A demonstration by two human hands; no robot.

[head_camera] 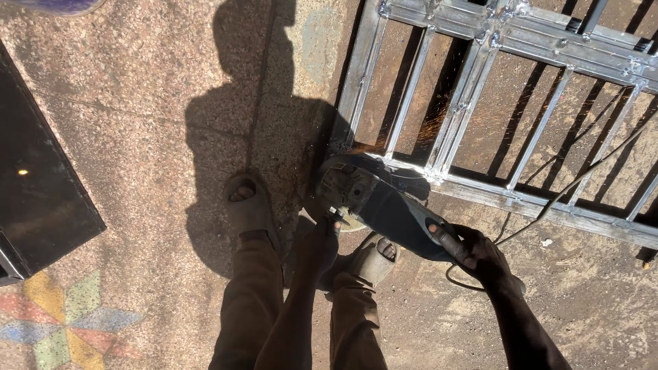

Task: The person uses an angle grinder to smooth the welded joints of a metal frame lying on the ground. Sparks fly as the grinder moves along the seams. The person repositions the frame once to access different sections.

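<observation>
Angle grinder on a metal gate frame
Both hands grip it: left hand clasps the side handle, right hand wraps the rear, sparks beyond.

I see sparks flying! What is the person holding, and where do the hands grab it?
An angle grinder: right hand on its rear handle, left hand near its head.

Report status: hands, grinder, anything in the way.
Right hand grips angle grinder rear handle; left hand at its head. Disc on metal frame, sparks flying. Power cord trails across frame.
</observation>
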